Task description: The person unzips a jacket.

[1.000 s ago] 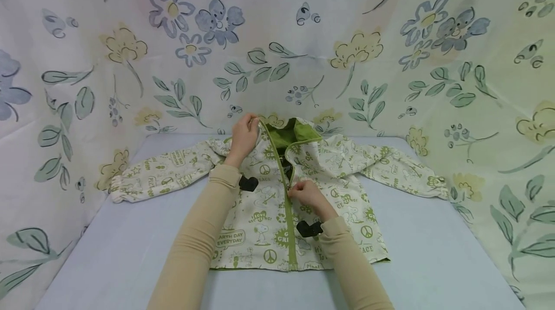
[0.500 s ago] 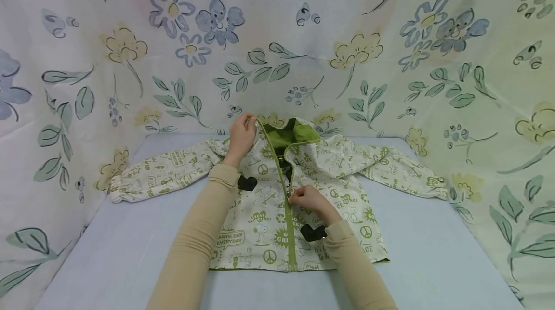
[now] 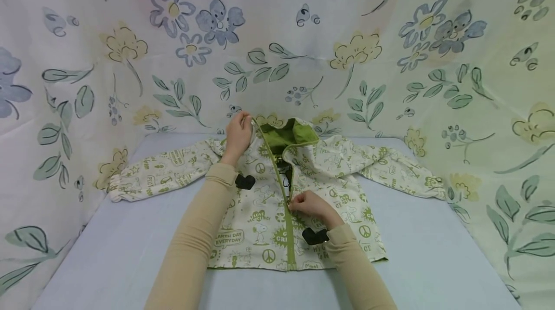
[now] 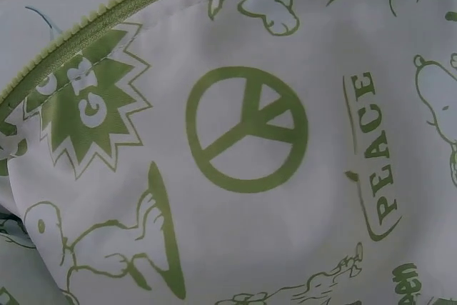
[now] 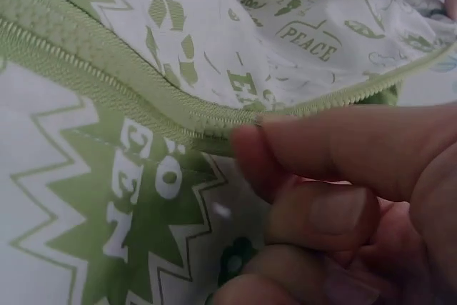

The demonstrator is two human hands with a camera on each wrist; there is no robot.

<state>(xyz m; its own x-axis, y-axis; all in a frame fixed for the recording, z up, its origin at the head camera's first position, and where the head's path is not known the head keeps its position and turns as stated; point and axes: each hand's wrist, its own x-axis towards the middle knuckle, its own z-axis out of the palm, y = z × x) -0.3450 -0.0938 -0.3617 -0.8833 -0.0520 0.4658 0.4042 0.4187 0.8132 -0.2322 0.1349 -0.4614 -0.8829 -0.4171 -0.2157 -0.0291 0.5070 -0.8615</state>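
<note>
A white jacket (image 3: 260, 247) with green cartoon print and green lining lies front up, sleeves spread to both sides. Its green zipper (image 5: 107, 69) is joined below and parted from mid-chest to the collar. My left hand (image 3: 237, 134) grips the left front edge up at the collar, pulling it taut; in the left wrist view only printed cloth and a row of zipper teeth (image 4: 107, 16) show. At the point where the teeth part, my right hand (image 3: 310, 204) pinches the zipper pull between thumb and forefinger. The fingers mostly hide the pull.
The jacket rests on a pale blue-grey table (image 3: 125, 247). A floral curtain (image 3: 277, 26) hangs behind it and along both sides, close to the cuffs. Small black wrist devices (image 3: 245, 182) sit at both sleeve ends.
My right hand has slid down the zipper, and the parted section has grown longer. My left hand has drawn the collar edge slightly left and upward.
</note>
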